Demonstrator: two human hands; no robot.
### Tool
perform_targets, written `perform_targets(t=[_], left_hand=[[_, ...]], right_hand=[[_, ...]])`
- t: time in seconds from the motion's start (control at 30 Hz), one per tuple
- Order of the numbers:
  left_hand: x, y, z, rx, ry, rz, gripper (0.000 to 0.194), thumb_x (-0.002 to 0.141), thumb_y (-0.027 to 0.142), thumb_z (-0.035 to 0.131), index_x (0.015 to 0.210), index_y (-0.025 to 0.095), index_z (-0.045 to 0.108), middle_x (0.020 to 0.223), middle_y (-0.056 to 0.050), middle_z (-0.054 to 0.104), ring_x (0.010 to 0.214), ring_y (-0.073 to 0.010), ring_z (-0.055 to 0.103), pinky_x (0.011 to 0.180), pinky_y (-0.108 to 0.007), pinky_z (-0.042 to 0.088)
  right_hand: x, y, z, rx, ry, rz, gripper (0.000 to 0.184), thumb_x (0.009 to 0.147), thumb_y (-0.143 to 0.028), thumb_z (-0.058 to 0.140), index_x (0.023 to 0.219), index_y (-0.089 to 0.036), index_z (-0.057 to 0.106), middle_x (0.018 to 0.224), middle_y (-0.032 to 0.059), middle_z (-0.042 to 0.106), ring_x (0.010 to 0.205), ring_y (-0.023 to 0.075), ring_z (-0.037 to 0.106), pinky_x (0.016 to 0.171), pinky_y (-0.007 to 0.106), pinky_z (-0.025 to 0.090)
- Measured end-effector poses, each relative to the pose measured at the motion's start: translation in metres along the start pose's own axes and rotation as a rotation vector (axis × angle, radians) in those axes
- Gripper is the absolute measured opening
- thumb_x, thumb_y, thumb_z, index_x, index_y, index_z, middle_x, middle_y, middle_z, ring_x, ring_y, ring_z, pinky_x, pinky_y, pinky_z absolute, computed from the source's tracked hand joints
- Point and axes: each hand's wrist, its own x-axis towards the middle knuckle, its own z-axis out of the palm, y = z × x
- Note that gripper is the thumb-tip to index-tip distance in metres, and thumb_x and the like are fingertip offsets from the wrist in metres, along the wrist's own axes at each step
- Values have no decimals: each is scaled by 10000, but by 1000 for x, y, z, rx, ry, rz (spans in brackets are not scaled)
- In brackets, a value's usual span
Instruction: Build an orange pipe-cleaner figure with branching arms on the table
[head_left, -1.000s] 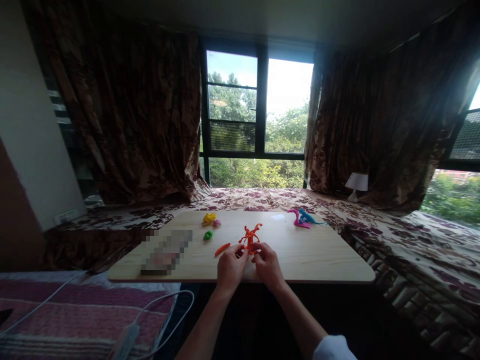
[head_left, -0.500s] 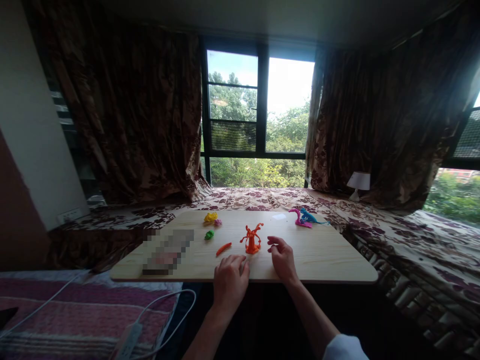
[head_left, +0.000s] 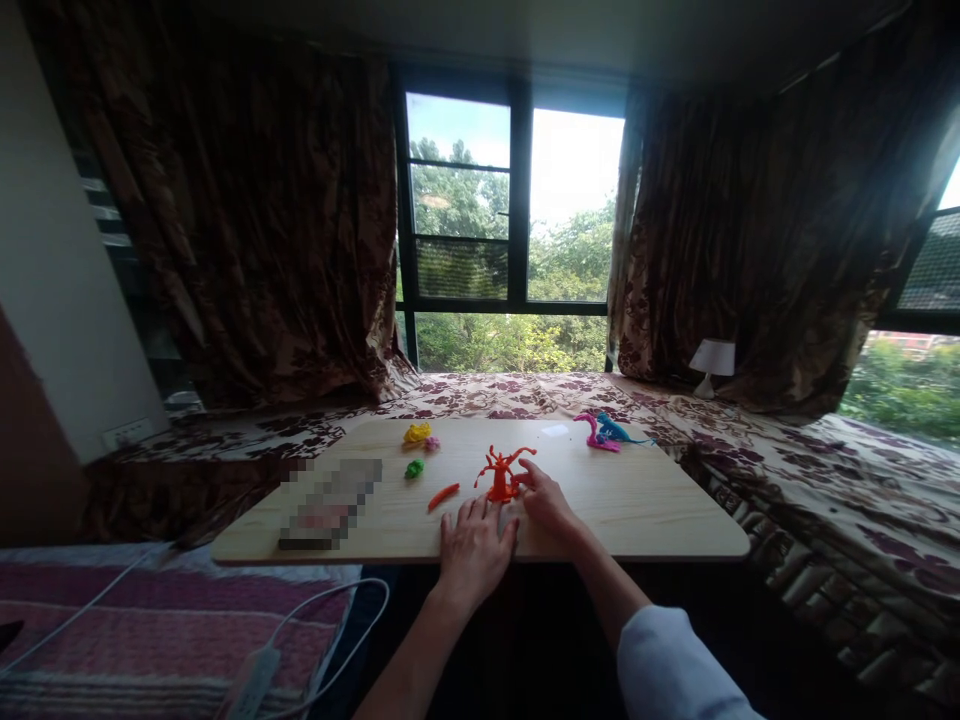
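An orange branching clay figure point(head_left: 501, 474) stands upright near the middle of the light wooden table point(head_left: 645, 510). My right hand point(head_left: 546, 498) reaches it from the right, fingertips pinched on its lower right side. Just in front of the figure, my left hand point(head_left: 475, 545) lies flat on the table near the front edge with its fingers spread and nothing in it. A short orange clay stick point(head_left: 443, 495) lies to the left of the figure.
A green clay lump point(head_left: 414, 468), a yellow clay piece point(head_left: 417, 433) and a small pink bit sit at the table's back left. Pink and blue clay figures point(head_left: 606, 433) stand at the back right. A pixelated flat object point(head_left: 330, 503) lies on the left. White cables point(head_left: 315, 610) hang below left.
Both hands let go of the orange figure and drew apart; now the right hand has come back to pinch its side, and the left hand has flattened on the table.
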Motion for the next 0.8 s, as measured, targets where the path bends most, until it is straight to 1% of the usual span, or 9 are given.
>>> perform_targets(t=[0.13, 0.23, 0.33, 0.43, 0.53, 0.67, 0.8], left_hand=[[6, -10, 2, 3, -8, -17, 407, 847, 462, 288, 1095, 270, 548, 1218, -71, 509, 1136, -259, 397, 942, -465, 234], [10, -15, 3, 9, -8, -36, 416, 842, 471, 298, 1090, 257, 554, 1211, -75, 516, 1144, -250, 396, 954, -439, 235], [11, -17, 5, 12, -2, -45, 420, 839, 467, 310, 1090, 241, 560, 1216, -77, 513, 1159, -250, 385, 962, -429, 232], [11, -19, 5, 11, 8, -48, 413, 838, 452, 327, 1101, 234, 558, 1225, -78, 509, 1166, -251, 377, 970, -429, 223], [9, -20, 4, 13, 10, -54, 405, 834, 441, 347, 1114, 233, 553, 1220, -73, 514, 1169, -243, 377, 981, -415, 218], [4, -21, 4, 19, 45, -25, 404, 830, 432, 362, 1117, 219, 551, 1208, -80, 521, 1160, -226, 395, 993, -385, 222], [-4, -27, 2, -24, 77, 12, 370, 817, 397, 405, 1083, 202, 573, 1181, -76, 542, 1136, -217, 421, 988, -365, 249]], right_hand=[[-4, -1, 0, 0, -58, -32, 523, 683, -71, 479, 1184, -220, 471, 927, 20, 672, 859, 158, 606, 790, 294, 434], [-8, -3, 0, 52, -56, -29, 517, 695, -74, 463, 1192, -215, 456, 904, 22, 670, 840, 155, 613, 779, 292, 441], [-9, -4, 0, 75, -30, -17, 503, 686, -94, 491, 1177, -206, 475, 874, 25, 670, 841, 171, 614, 772, 303, 449], [-10, -6, -1, 20, 2, -21, 447, 683, -112, 508, 1122, -190, 535, 872, 40, 669, 850, 187, 610, 777, 314, 449], [-15, -7, -7, -27, 18, -37, 365, 692, -120, 497, 1037, -179, 601, 857, 55, 672, 850, 195, 604, 795, 322, 440], [-33, -7, -23, -62, 27, -60, 283, 691, -125, 471, 883, -200, 665, 872, 51, 670, 892, 201, 585, 827, 328, 419], [-47, -8, -39, -90, 57, -77, 281, 680, -127, 433, 794, -207, 676, 831, 34, 673, 853, 193, 591, 810, 321, 423]])
